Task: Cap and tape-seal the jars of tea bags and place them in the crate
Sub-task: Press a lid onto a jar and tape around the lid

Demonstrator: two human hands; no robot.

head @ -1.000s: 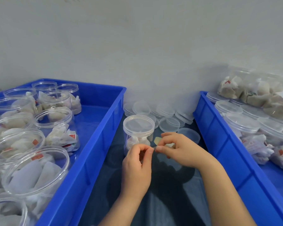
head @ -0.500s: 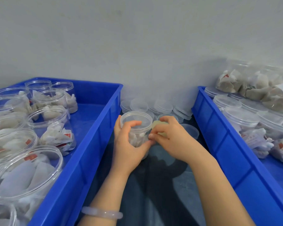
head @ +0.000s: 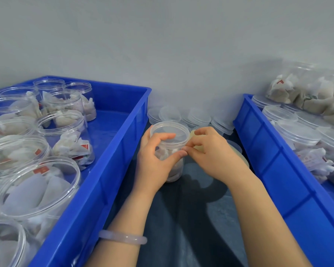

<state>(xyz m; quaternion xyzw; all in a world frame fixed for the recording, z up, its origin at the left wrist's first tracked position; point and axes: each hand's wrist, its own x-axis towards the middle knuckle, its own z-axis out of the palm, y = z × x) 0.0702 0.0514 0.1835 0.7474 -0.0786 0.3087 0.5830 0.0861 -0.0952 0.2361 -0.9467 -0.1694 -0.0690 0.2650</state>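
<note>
A clear capped jar of tea bags (head: 171,132) stands on the dark table between two blue crates. My left hand (head: 156,160) grips the jar from the left, fingers curled over the lid edge and thumb on its side. My right hand (head: 212,153) touches the jar's right side just under the lid, thumb and forefinger pinched together there; whether tape sits between them is too small to tell. A yellowish tape roll (head: 199,148) lies mostly hidden under my right hand.
The left blue crate (head: 112,170) holds several open jars of tea bags (head: 66,135). In the right blue crate (head: 274,166) sit capped jars (head: 297,133). Loose clear lids (head: 199,117) lie by the wall behind the jar. A grey wall stands close behind.
Both hands went from pinching something small in front of the jar to the jar itself. My left hand now wraps it and my right hand presses at its lid seam.
</note>
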